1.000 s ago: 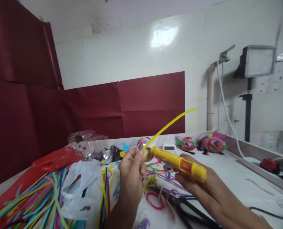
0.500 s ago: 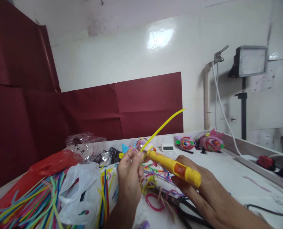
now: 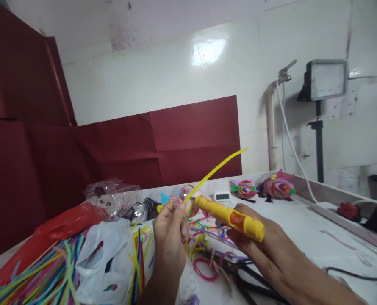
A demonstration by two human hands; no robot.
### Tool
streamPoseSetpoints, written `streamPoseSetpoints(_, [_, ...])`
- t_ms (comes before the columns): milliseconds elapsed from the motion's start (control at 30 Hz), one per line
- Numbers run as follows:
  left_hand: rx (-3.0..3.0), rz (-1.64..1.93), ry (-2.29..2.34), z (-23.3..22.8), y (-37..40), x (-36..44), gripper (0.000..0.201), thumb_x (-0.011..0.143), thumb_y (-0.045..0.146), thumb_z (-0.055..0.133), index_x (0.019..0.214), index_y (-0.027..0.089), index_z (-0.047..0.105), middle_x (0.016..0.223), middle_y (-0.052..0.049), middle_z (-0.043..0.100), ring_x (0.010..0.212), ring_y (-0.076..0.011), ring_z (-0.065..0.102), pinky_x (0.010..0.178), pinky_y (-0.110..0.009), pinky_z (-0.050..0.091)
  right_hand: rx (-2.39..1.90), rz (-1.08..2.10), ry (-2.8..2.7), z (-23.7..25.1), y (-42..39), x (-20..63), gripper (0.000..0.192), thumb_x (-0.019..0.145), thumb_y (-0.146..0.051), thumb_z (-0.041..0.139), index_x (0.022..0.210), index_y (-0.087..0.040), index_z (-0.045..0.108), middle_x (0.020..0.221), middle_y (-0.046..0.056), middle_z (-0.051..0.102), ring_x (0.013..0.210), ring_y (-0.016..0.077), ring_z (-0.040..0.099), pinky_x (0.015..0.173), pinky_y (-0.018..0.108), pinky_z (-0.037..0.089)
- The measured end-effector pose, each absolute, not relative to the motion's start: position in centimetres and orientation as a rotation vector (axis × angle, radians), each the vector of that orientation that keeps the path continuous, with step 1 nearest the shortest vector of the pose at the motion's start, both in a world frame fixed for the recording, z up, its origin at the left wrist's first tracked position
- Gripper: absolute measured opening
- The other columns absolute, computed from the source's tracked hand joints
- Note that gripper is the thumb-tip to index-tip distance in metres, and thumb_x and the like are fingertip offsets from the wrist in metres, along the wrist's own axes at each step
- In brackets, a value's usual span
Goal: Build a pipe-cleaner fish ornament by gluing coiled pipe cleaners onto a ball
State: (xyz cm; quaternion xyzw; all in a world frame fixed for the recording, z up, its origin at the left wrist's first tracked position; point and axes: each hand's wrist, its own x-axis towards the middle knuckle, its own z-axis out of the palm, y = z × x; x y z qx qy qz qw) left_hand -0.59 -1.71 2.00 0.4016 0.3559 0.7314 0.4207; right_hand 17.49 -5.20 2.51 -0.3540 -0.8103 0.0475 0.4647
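My left hand (image 3: 169, 231) is closed, pinching a yellow pipe cleaner (image 3: 217, 169) that rises to the right in a gentle curve. My right hand (image 3: 267, 250) grips a yellow glue gun (image 3: 229, 216) with an orange part in its side. Its metal tip points left, close to my left fingertips and the lower part of the pipe cleaner; whether they touch, I cannot tell. Under my hands lie black-handled scissors (image 3: 255, 279), a pink ring (image 3: 204, 271) and scattered bits of coloured pipe cleaner.
Bundled pipe cleaners (image 3: 42, 271) lie left, beside a white plastic bag (image 3: 102, 258) and a red bag (image 3: 70, 220). Behind are a small digital clock (image 3: 222, 196) and decorated fish-like figures (image 3: 279, 186), (image 3: 245, 189). A power strip (image 3: 328, 212) and a black cable (image 3: 360, 275) lie right.
The view has shifted slightly, so the background sits a little further left. Both hands keep the same grips, and the glue gun tip remains near the left fingertips.
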Motion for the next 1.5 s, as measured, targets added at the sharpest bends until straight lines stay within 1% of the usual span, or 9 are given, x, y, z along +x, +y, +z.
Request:
streamPoseSetpoints(133, [1.0, 1.836, 0.873, 2.2, -1.7, -0.5, 0.032, 0.066, 0.038, 0.074, 0.069, 0.019, 0.049, 0.037, 0.012, 0.036, 0.033, -0.0022, 0.026, 0.035, -0.013, 0.022, -0.887, 0.184, -2.015, 2.7, -5.0, 17.5, 0.019, 0.096, -0.034, 0.036, 0.084, -0.024, 0.048, 0.078, 0.002, 0.06, 0.067, 0.0183, 0.059, 0.059, 0.029, 0.049])
streamPoseSetpoints(300, [0.975, 1.854, 0.866, 2.3, -1.8, -0.4, 0.034, 0.062, 0.039, 0.076, 0.07, 0.019, 0.05, 0.036, 0.012, 0.036, 0.032, -0.0022, 0.026, 0.034, -0.013, 0.021, -0.898, 0.181, -1.989, 2.6, -4.8, 17.7, 0.018, 0.094, -0.036, 0.039, 0.087, -0.023, 0.049, 0.085, 0.004, 0.062, 0.076, 0.021, 0.061, 0.069, 0.034, 0.05])
streamPoseSetpoints(467, [0.979, 1.842, 0.866, 2.2, -1.7, -0.5, 0.033, 0.064, 0.038, 0.075, 0.071, 0.019, 0.05, 0.036, 0.011, 0.036, 0.033, -0.0023, 0.027, 0.035, -0.013, 0.022, -0.91, 0.193, -1.984, 2.6, -4.7, 17.8, 0.019, 0.095, -0.036, 0.036, 0.085, -0.023, 0.048, 0.08, 0.003, 0.061, 0.07, 0.0203, 0.06, 0.065, 0.034, 0.05])
streamPoseSetpoints(633, [0.986, 1.856, 0.879, 2.1, -1.7, -0.5, 0.032, 0.064, 0.037, 0.076, 0.074, 0.018, 0.052, 0.038, 0.012, 0.037, 0.034, -0.002, 0.028, 0.036, -0.013, 0.021, -0.913, 0.157, -1.984, 2.8, -5.0, 17.6, 0.017, 0.093, -0.034, 0.039, 0.085, -0.024, 0.051, 0.083, 0.004, 0.063, 0.076, 0.0214, 0.063, 0.068, 0.034, 0.052])
streamPoseSetpoints(767, [0.976, 1.851, 0.87, 2.0, -1.7, -0.5, 0.032, 0.064, 0.036, 0.076, 0.072, 0.018, 0.051, 0.038, 0.012, 0.037, 0.032, -0.0016, 0.028, 0.036, -0.013, 0.022, -0.91, 0.132, -1.997, 2.8, -5.5, 17.5, 0.016, 0.092, -0.03, 0.037, 0.081, -0.025, 0.048, 0.077, 0.003, 0.063, 0.068, 0.0201, 0.062, 0.061, 0.032, 0.052])
streamPoseSetpoints(967, [0.986, 1.85, 0.895, 2.1, -1.5, -0.5, 0.032, 0.064, 0.038, 0.076, 0.072, 0.018, 0.052, 0.036, 0.012, 0.034, 0.032, -0.0015, 0.025, 0.035, -0.013, 0.02, -0.893, 0.096, -1.987, 2.9, -5.6, 17.5, 0.017, 0.093, -0.033, 0.035, 0.08, -0.025, 0.045, 0.078, 0.004, 0.062, 0.067, 0.02, 0.061, 0.059, 0.032, 0.05])
streamPoseSetpoints(1233, [1.0, 1.85, 0.899, 2.0, -1.7, -0.6, 0.033, 0.065, 0.039, 0.075, 0.07, 0.018, 0.05, 0.037, 0.012, 0.034, 0.032, -0.0007, 0.024, 0.035, -0.012, 0.019, -0.925, 0.22, -2.017, 2.9, -4.9, 17.7, 0.021, 0.097, -0.035, 0.032, 0.085, -0.024, 0.045, 0.08, 0.002, 0.058, 0.07, 0.0189, 0.057, 0.064, 0.033, 0.047])
streamPoseSetpoints(1400, [1.014, 1.844, 0.904, 2.2, -1.7, -0.6, 0.033, 0.066, 0.04, 0.074, 0.07, 0.018, 0.051, 0.037, 0.012, 0.033, 0.033, -0.0008, 0.024, 0.035, -0.012, 0.019, -0.92, 0.198, -1.99, 2.8, -4.7, 17.9, 0.015, 0.095, -0.031, 0.035, 0.085, -0.024, 0.044, 0.082, 0.003, 0.059, 0.074, 0.0204, 0.058, 0.067, 0.035, 0.047])
streamPoseSetpoints(1500, [1.012, 1.847, 0.907, 2.3, -1.7, -0.6, 0.033, 0.064, 0.04, 0.075, 0.071, 0.017, 0.051, 0.037, 0.013, 0.032, 0.033, -0.0007, 0.023, 0.035, -0.013, 0.018, -0.925, 0.183, -1.969, 2.8, -4.7, 17.9, 0.015, 0.094, -0.032, 0.036, 0.084, -0.024, 0.044, 0.082, 0.003, 0.06, 0.074, 0.0208, 0.058, 0.067, 0.035, 0.047])
